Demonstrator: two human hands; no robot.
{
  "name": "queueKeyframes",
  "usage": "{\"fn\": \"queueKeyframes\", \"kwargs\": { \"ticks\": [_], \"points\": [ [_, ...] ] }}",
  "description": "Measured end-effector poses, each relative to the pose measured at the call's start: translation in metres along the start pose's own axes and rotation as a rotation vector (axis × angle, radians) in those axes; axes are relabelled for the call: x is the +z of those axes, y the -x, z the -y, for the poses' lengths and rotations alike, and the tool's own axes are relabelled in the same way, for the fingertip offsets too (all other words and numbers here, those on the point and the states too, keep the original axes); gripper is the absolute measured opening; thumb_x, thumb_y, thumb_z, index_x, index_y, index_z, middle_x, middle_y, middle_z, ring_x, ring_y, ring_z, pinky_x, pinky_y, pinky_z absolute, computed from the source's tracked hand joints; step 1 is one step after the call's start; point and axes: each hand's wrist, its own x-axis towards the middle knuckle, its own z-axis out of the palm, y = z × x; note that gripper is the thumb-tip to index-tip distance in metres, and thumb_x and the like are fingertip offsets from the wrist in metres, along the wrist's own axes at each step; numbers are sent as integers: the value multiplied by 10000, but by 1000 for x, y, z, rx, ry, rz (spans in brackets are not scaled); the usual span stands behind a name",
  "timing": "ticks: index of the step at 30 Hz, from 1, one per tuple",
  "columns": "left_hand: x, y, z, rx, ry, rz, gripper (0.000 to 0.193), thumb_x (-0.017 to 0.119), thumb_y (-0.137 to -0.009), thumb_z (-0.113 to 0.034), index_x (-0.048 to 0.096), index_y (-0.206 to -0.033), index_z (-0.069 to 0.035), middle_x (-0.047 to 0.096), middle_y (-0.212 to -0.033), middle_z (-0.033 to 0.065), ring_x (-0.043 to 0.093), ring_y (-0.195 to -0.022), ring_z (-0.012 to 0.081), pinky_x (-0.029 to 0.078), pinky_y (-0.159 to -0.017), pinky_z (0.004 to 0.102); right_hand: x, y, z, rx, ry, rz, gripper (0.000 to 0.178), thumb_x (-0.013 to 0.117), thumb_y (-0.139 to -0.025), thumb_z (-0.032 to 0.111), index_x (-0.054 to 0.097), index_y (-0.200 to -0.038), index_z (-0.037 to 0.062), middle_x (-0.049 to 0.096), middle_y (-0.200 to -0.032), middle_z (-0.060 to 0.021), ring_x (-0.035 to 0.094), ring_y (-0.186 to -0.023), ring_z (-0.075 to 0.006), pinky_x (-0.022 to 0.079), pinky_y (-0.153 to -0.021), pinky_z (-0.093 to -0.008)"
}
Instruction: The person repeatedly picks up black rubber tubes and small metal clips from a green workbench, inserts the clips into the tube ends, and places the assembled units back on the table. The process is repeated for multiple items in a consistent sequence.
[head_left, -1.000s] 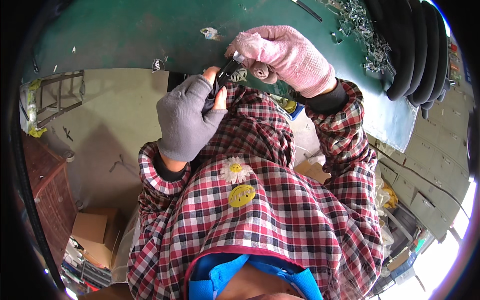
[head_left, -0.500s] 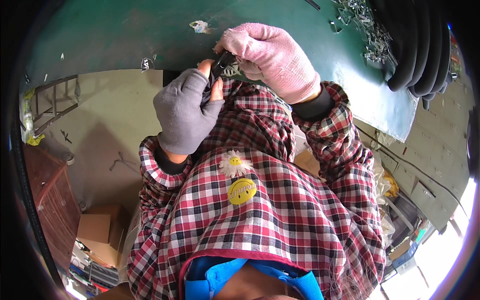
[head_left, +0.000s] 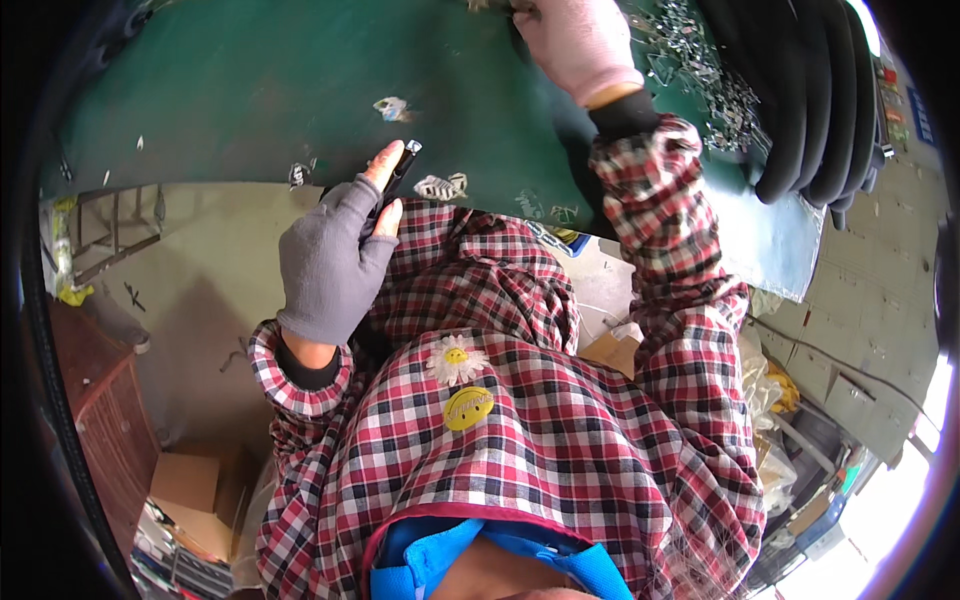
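Observation:
My left hand (head_left: 335,262), in a grey glove with bare fingertips, is closed around a slim black piece (head_left: 404,166) with a shiny metal end. It holds the piece at the near edge of the green table (head_left: 270,90), thumb and finger pressed on its sides. My right hand (head_left: 578,42), in a pink glove, reaches over the far part of the table. Its fingers are blurred and partly cut off by the top of the picture, so whether they hold anything is hidden. To its right lies a pile of small metal clips (head_left: 705,80).
Thick black tubes (head_left: 825,100) hang over the table's right side. Torn sticker scraps (head_left: 440,187) cling near the front edge. A wooden cabinet (head_left: 95,400) and an open cardboard box (head_left: 190,490) stand at the lower left.
My right hand has left the black piece and moved up and away across the table. My left hand, still gripping the piece, has shifted slightly left and down.

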Motion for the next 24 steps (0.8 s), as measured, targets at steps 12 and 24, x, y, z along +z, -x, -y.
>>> {"fn": "queueKeyframes", "kwargs": {
  "ticks": [12, 24],
  "points": [
    [-2, 2, 9, -48, 34, 43, 473, 672, -921, -121, 633, -1382, -220, 693, -922, 108, 662, -704, 249, 534, -679, 361, -18, 80, 31, -132, -314, 137, 158, 697, -813, 50, 654, -964, 74, 636, -921, -119, 650, -885, -349, 530, -796, -407],
    [-7, 6, 2, -73, -6, 103, 490, 674, -911, -83, 640, -1380, -220, 621, -796, 90, 616, -628, 221, 514, -622, 349, -23, 45, 24, -168, -705, 622, 193, 733, -905, 280, 780, -960, 101, 710, -777, -93, 689, -710, -256, 543, -671, -344]
  ]
}}
